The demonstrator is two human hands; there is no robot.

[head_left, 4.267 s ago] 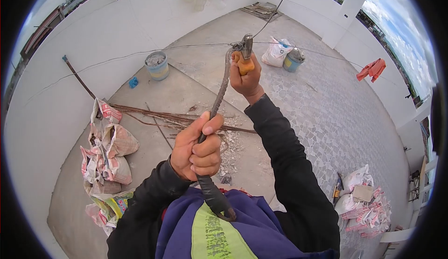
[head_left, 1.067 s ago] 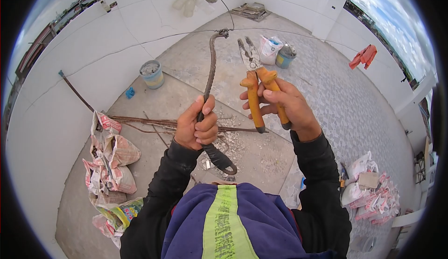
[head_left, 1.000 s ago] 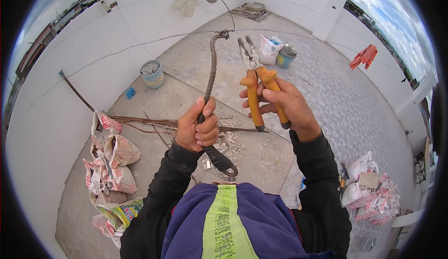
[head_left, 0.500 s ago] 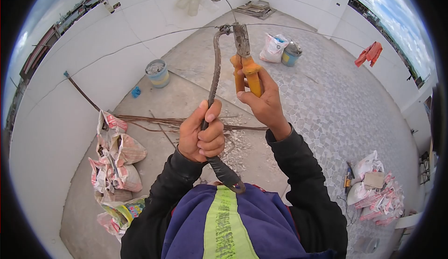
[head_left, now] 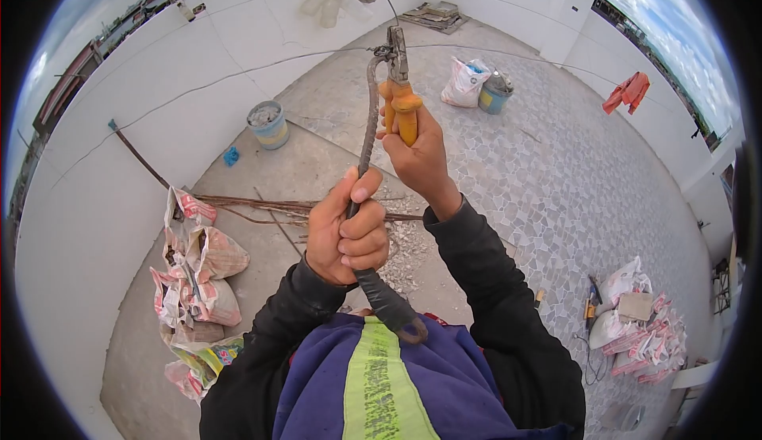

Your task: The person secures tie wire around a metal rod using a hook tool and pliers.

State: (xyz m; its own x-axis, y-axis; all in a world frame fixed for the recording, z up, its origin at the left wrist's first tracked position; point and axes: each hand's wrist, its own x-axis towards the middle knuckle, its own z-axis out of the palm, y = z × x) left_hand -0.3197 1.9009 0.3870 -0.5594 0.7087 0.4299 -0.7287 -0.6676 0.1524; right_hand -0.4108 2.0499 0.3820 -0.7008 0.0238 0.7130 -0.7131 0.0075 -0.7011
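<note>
My left hand (head_left: 347,226) is wrapped round a ribbed metal bar (head_left: 370,126), whose lower part is covered in black wrapping. The bar's bent upper end meets a wire knot (head_left: 382,51) on a thin wire (head_left: 294,57) strung across the view. In my right hand (head_left: 421,154) are pliers with orange handles (head_left: 403,107). Their metal jaws point up and lie against or just beside the knot. Whether the jaws grip the wire cannot be made out.
Filled sacks (head_left: 214,253) line the left wall, near long rods (head_left: 294,206) and rubble on the floor. A bucket (head_left: 268,125) stands ahead left, another bucket (head_left: 495,95) beside a white sack (head_left: 465,81). More sacks (head_left: 647,333) lie right. An orange cloth (head_left: 627,92) hangs on the wire.
My right hand and the pliers have moved left and slightly closer to the bar, and the handles look closer together. The bar's lower end has shifted a little right.
</note>
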